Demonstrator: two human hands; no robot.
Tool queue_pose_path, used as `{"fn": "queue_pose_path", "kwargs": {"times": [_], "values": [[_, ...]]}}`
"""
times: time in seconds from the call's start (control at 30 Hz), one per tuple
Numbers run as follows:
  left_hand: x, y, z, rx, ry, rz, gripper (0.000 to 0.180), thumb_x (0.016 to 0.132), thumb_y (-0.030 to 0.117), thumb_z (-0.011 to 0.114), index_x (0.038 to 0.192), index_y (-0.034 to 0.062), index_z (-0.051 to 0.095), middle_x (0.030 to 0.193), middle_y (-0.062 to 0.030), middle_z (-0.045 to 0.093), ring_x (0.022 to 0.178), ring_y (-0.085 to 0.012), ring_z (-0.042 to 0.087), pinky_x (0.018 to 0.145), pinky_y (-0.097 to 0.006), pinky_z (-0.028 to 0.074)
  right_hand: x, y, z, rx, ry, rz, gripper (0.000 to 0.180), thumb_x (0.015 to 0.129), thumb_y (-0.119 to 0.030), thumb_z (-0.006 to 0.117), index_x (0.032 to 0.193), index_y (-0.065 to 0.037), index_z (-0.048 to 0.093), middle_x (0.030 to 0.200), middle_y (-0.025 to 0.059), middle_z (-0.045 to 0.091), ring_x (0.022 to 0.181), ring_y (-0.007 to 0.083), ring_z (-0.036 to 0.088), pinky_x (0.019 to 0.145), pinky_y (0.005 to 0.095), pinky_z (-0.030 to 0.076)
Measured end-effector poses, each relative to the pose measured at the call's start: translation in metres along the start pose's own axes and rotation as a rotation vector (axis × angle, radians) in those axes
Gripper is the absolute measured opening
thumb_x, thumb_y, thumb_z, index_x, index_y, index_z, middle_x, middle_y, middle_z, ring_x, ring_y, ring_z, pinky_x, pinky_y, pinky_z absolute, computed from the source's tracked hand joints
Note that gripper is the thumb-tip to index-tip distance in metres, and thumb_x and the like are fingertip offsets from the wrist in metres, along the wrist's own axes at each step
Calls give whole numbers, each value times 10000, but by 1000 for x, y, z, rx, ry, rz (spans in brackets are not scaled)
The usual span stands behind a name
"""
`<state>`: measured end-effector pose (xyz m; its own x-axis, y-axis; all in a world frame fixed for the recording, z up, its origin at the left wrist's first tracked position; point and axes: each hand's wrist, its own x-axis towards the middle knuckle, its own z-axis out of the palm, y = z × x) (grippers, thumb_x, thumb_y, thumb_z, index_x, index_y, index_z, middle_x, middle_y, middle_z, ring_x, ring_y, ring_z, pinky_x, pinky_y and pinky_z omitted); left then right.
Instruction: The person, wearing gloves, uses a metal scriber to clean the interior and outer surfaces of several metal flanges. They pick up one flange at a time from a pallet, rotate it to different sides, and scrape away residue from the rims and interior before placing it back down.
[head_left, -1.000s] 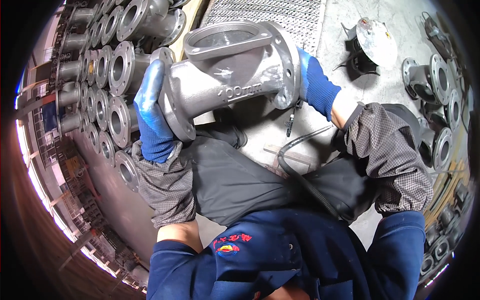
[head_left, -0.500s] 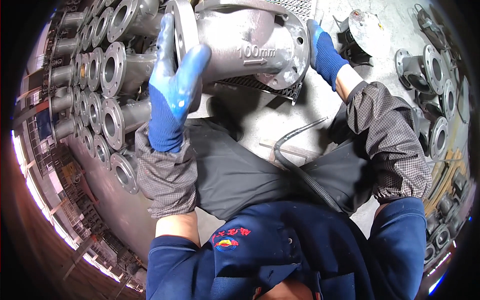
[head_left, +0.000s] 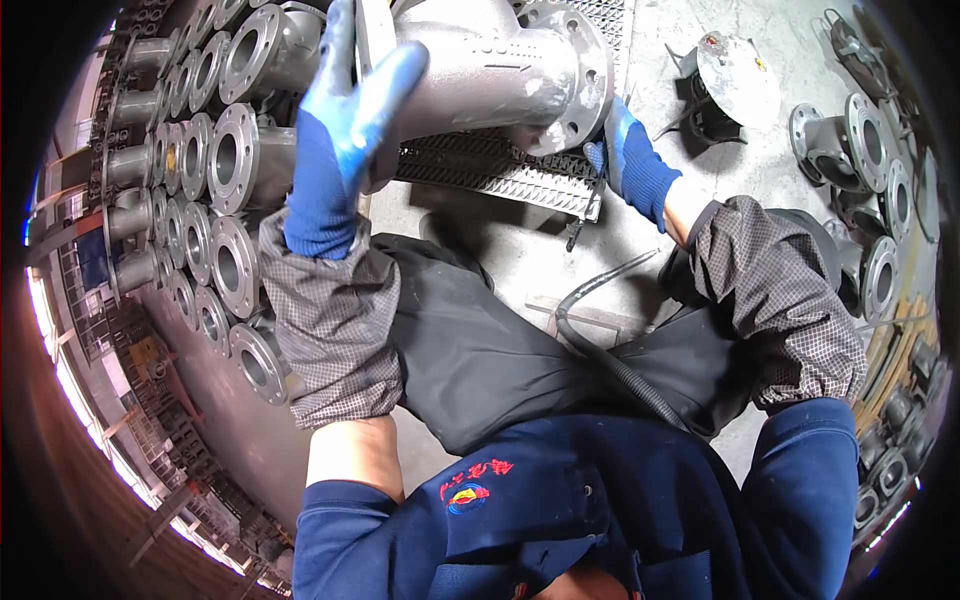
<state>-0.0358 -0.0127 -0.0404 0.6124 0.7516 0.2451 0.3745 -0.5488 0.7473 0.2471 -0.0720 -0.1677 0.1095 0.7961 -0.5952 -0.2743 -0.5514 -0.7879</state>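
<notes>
A grey cast valve body (head_left: 470, 85) with round bolt-hole flanges lies over a grated metal stand (head_left: 500, 178) in front of me, its top cut off by the picture edge. My left hand (head_left: 345, 125), in a blue coated glove, grips its left flange, with the thumb on the near inner side and the fingers along the outer side. Against the lower rim of the right flange is my right hand (head_left: 632, 160), gloved alike; its fingers are curled in toward the flange and partly hidden behind it.
Stacked flanged castings (head_left: 235, 160) fill the left side. A round-topped stool (head_left: 735, 85) stands at the far right, with more castings (head_left: 868, 145) beyond it. A dark hose (head_left: 600, 345) runs over my leg to the floor between my knees.
The valve body has shifted up in the view and turned slightly, showing more of the grating. My right hand has slid lower round the right flange; my left hand stays on the left flange.
</notes>
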Motion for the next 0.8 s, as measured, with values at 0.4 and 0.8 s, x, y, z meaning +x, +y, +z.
{"fn": "queue_pose_path", "kwargs": {"times": [0.4,0.8], "values": [[-14,39,20,458,198,12,495,824,109,630,1291,36,481,1291,-235,484,1123,-343,546,966,-347,431,-15,-11,-23,-240,-118,-199,94,858,-97,480,867,-9,448,670,47,467,551,126,432,499,229,392],[-6,60,17,487,209,159,409,940,61,441,1324,-71,388,1249,-211,529,1065,-264,575,928,-318,451,-22,-29,-2,190,-118,38,329,947,-305,391,915,-9,534,725,49,579,555,132,536,508,234,458]]}}
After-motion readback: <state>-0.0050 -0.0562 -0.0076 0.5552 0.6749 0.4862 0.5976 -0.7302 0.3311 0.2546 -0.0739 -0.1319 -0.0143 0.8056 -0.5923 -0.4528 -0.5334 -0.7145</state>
